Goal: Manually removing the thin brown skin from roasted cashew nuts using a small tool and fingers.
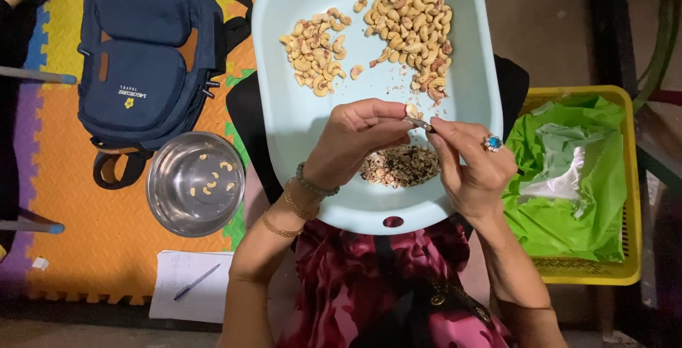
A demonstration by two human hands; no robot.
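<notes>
A pale blue oval tray (291,106) rests on my lap. My left hand (355,138) pinches a single pale cashew nut (411,110) between its fingertips above the tray. My right hand (472,163), wearing a blue-stone ring, holds a small thin tool (420,125) whose tip touches the nut. Two heaps of cashew nuts lie in the tray's far half, a smaller one (316,51) on the left and a larger one (412,31) on the right. A pile of brown skins (399,164) lies just below my hands.
A steel bowl (195,183) with several cashews stands on the foam mat at the left. A dark blue backpack (149,53) lies beyond it. A notepad with a pen (190,287) sits near my left knee. A yellow basket (611,266) lined with green plastic is on the right.
</notes>
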